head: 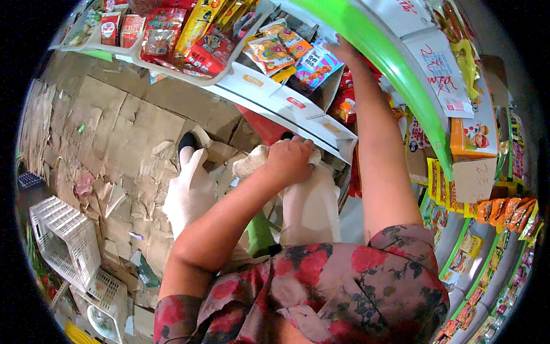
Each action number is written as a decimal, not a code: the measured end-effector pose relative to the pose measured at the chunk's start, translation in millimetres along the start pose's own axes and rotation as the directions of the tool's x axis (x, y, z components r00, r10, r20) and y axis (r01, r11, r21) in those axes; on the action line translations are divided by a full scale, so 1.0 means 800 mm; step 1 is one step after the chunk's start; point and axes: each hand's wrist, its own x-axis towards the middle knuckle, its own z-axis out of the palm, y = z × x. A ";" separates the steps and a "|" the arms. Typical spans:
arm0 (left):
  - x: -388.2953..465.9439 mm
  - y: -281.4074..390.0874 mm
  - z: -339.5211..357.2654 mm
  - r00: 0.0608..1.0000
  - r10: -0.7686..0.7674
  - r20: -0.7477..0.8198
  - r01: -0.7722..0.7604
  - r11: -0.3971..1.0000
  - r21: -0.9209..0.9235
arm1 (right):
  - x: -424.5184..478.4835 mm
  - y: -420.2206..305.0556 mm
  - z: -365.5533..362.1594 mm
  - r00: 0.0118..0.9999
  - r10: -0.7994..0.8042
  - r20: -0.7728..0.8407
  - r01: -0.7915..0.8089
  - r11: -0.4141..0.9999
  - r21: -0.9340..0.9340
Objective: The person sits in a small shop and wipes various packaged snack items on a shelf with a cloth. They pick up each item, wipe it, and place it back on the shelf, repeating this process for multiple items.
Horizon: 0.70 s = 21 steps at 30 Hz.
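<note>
My left hand (288, 160) rests over my right knee, with a crumpled beige cloth (253, 161) bunched under its fingers. My right hand (343, 50) reaches beneath a green shelf edge (378, 51). Its fingers are at the top of a purple and blue snack packet (317, 64); whether they grip it is hard to see. The packet stands in a white display box (296, 102) on the low shelf. Beside it lie several orange and yellow snack packets (270, 53). Red packets (345, 101) sit under my right forearm.
A translucent plastic bin (180, 76) holds red and yellow packets at upper left. Torn cardboard (142, 116) covers the floor. White plastic baskets (64, 245) stand at lower left. Stocked shelves with green edges (468, 275) run along the right, near an orange box (475, 133).
</note>
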 end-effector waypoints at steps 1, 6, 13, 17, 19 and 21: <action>0.000 -0.003 0.001 1.000 0.000 -0.006 0.000 1.000 -0.012 | -0.006 0.004 -0.002 0.997 0.009 0.075 -0.009 1.000 0.004; 0.004 0.002 -0.003 0.999 -0.014 0.051 0.014 1.000 -0.003 | -0.058 0.031 -0.001 0.927 0.191 0.324 -0.229 0.970 0.081; 0.000 0.005 0.000 0.998 0.014 -0.054 -0.016 0.999 -0.039 | -0.107 -0.025 -0.005 0.715 0.475 0.513 -0.698 0.431 0.572; 0.000 0.008 -0.001 0.998 0.041 -0.052 -0.043 0.998 -0.045 | -0.138 -0.036 0.013 0.698 0.435 0.569 -0.695 0.222 0.684; -0.001 0.005 -0.003 0.999 0.030 -0.031 -0.031 0.998 -0.046 | -0.146 -0.059 0.023 0.709 0.413 0.571 -0.685 0.211 0.697; 0.000 0.005 -0.004 0.999 0.043 -0.001 -0.043 0.997 -0.059 | -0.160 -0.063 0.040 0.739 0.540 0.402 -0.652 0.425 0.628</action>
